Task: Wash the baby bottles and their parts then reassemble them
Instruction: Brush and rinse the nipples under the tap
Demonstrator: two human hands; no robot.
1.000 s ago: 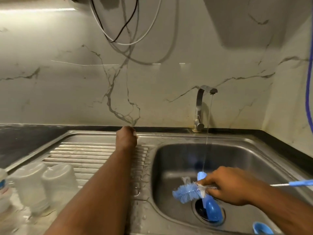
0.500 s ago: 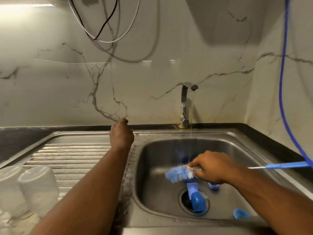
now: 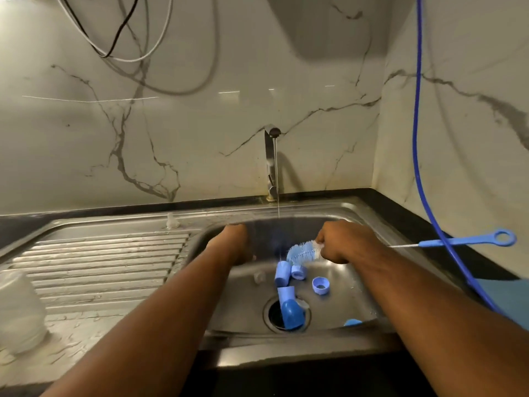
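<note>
At the lower left of the frame, a clear bottle is standing, blurred, on the ribbed drainboard. Low in the middle, inside the steel sink, a blue cap is lying across the drain opening. A small blue piece is showing just above the near rim to its right. Just above the cap, a blue tube-shaped part, a blue collar and a blue ring are lying close together on the basin floor.

Above them, the right hand is clenching the bottle brush at the base of its blue bristles. The brush's thin handle is running out to the right and ending in a blue loop at the right edge. The left hand is hanging over the basin's left side. Its fingers are pointing down and away, so whether it is holding anything cannot be told.

Farther up, a small clear teat is sitting on the sink's back ledge. At centre, the tap is running a thin stream into the basin. A blue hose is hanging down the right wall, and cables are looping at the upper left.
</note>
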